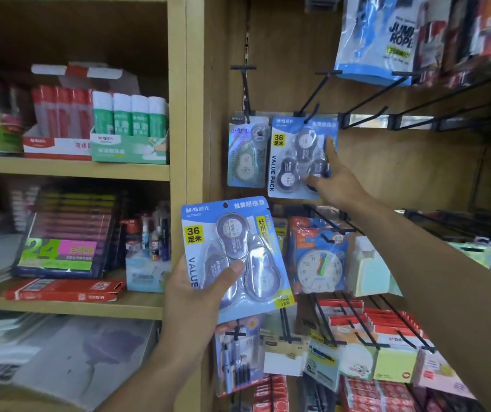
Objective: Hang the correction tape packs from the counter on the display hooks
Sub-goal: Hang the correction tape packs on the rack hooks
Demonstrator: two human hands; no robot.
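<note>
Hanging step: right hand [335, 181] fingers spread, steadying hung pack [300, 157]; left hand [199, 289] grips spare pack [232, 254], next threading its hole onto hook [317, 93]

Warm, even indoor light, with glare on the blister pack [232, 257], motion blur toward nine and one o'clock, and wide-angle bending at the edges.

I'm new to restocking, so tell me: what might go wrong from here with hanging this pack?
1. The right hand is touching the hung value pack; a nudge might slide it off its hook.
2. The left hand holds the next pack low and tilted; its small hang hole may miss the hook tip.
</note>
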